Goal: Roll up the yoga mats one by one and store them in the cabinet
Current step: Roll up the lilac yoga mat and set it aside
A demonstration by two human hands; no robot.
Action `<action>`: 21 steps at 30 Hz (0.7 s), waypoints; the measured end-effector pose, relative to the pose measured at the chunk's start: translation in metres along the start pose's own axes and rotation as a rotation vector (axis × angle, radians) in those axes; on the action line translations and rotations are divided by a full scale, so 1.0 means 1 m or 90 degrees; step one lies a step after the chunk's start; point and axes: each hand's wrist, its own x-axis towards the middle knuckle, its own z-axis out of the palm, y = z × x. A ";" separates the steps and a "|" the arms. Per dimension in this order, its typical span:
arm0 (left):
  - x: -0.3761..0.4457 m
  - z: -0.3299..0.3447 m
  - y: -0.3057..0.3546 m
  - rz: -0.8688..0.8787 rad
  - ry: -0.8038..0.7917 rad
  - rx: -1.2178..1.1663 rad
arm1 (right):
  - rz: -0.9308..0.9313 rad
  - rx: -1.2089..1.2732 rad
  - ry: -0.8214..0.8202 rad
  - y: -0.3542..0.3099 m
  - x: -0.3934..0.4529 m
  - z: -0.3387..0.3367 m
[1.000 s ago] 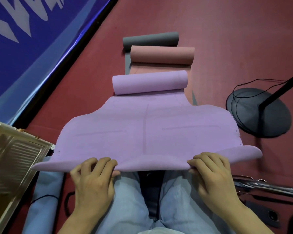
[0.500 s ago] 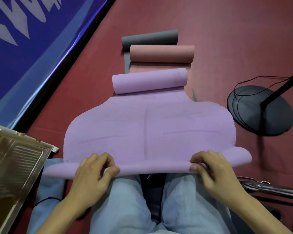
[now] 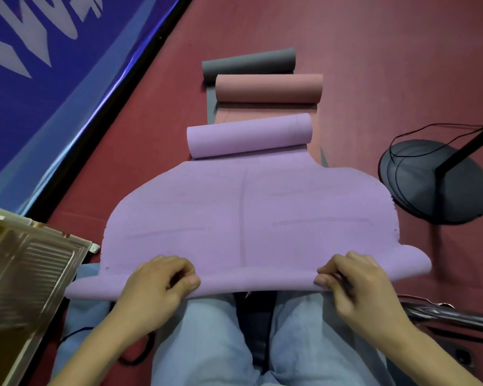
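A purple yoga mat lies stretched out in front of me on the red floor, its far end curled into a roll. Its near edge is folded over into a small curl above my knees. My left hand grips that curled edge on the left, fingers bent round it. On the right, my right hand grips the same edge in the same way. Under the purple mat lie a pink mat and a grey mat, each with its far end rolled.
A golden metal panel stands at the left, close to my left arm. A black round stand base with a pole and thin cables sits at the right. A blue banner runs along the far left. A chrome bar lies right of my knee.
Both hands have curled the mat's near edge further over and pushed it slightly forward, so the small roll at the near end is tighter than before.
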 end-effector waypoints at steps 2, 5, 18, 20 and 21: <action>0.002 0.000 0.005 -0.008 0.017 0.012 | -0.042 -0.028 0.027 0.001 -0.004 0.003; 0.011 0.001 0.011 -0.059 0.053 -0.025 | -0.070 -0.111 0.098 0.002 0.002 0.011; -0.016 0.020 0.013 0.191 0.312 0.210 | -0.070 -0.324 0.031 -0.013 -0.004 -0.005; -0.021 0.021 0.016 0.200 0.311 0.255 | -0.065 -0.310 0.041 -0.012 0.000 -0.006; -0.024 0.022 0.015 0.201 0.301 0.283 | -0.065 -0.315 0.044 -0.012 0.002 -0.005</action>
